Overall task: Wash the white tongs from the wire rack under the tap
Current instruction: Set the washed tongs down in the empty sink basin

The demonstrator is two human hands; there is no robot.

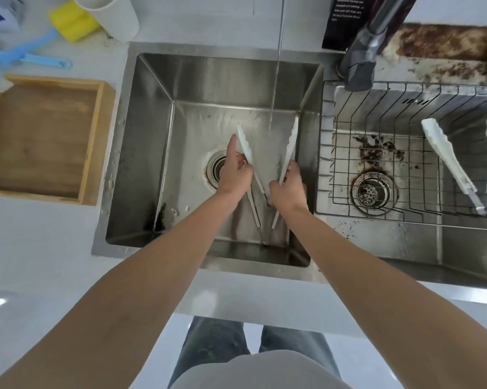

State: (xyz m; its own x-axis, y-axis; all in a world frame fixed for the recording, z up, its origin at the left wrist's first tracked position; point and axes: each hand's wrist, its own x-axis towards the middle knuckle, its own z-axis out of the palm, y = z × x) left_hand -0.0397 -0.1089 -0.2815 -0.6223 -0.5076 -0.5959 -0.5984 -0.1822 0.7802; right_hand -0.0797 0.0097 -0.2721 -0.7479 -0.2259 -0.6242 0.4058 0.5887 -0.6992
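a brushed stainless steel sink, rectangular with sharp corners, fills the centre of the frame, its round drain ringed with rust. over it the white tongs are spread in a wide v: two flat white blades with scalloped edges point toward the top of the frame, and thin metal arms meet lower down, near the sink's near wall. a thin stream of water falls between the blades, closer to the right one.

the left hand grips the left arm just below its blade, with the fingers curled round it and the index finger held straight beside the blade. the right hand grips the right arm, all fingers curled round it.

at right of centre a wire rack of thin metal rods sits in a second steel basin speckled with dark brown grit. a second pair of white tongs lies slanted in the rack. the grey metal tap stands at upper right. at left is a square wooden tray, and at upper left a yellow sponge and a blue plastic brush.
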